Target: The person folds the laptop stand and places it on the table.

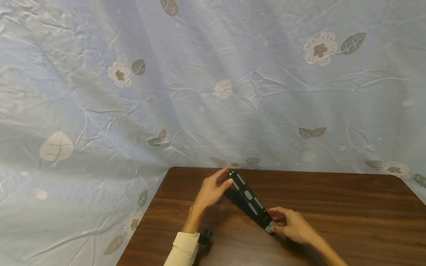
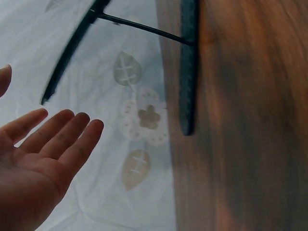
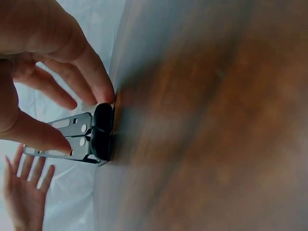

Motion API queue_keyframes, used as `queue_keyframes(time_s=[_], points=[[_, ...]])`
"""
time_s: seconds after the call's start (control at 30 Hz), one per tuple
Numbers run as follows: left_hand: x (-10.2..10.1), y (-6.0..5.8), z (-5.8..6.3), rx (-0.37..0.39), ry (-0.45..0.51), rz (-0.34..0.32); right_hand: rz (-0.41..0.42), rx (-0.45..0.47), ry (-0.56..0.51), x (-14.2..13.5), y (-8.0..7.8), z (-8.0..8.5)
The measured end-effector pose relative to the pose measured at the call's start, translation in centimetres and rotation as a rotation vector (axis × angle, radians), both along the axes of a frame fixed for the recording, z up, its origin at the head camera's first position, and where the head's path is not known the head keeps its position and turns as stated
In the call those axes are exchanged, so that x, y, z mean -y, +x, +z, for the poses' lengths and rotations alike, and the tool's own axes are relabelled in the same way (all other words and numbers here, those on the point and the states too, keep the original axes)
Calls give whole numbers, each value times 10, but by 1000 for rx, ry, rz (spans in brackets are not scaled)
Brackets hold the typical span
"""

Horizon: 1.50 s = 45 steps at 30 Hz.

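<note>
A black folding stand (image 1: 247, 195) with grey pads and slots is part opened on the wooden table, its upper plate tilted. In the left wrist view, a thin rod (image 2: 144, 29) joins the two plates. My right hand (image 1: 294, 224) holds the stand's hinged near end, thumb on the slotted plate and fingers around the other side, as the right wrist view shows. My left hand (image 1: 209, 190) is at the raised far end, fingers extended. In the left wrist view its fingertips (image 2: 96, 127) lie just off the plate's end; whether any finger touches is hard to tell.
The brown wooden table (image 1: 349, 207) has rounded far corners. A pale cloth (image 1: 213, 92) printed with leaves and flowers hangs behind it and down the left side. On the left wrist sits a small black device (image 1: 205, 236) by the cream sleeve (image 1: 183, 245).
</note>
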<state>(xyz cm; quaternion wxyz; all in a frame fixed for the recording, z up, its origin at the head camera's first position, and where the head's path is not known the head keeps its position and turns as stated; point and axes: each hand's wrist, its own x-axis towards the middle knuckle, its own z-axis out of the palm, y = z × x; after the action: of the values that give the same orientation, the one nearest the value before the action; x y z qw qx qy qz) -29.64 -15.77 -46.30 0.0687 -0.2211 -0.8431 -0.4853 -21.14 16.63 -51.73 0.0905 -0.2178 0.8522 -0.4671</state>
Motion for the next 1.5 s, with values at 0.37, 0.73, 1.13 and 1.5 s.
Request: queue_keyframes(time_s=[0.37, 0.73, 1.13, 1.5], points=[[10, -21, -13, -19, -35, -1, -79, 199, -90, -6, 26, 0], [7, -21, -7, -35, -95, 12, -116, 477, -374, -2, 35, -6], [1, -11, -9, -25, -106, -19, -87, 582, -568, -17, 29, -10], [-4, -4, -6, -62, -138, -63, -122, 539, -542, -39, 18, -7]])
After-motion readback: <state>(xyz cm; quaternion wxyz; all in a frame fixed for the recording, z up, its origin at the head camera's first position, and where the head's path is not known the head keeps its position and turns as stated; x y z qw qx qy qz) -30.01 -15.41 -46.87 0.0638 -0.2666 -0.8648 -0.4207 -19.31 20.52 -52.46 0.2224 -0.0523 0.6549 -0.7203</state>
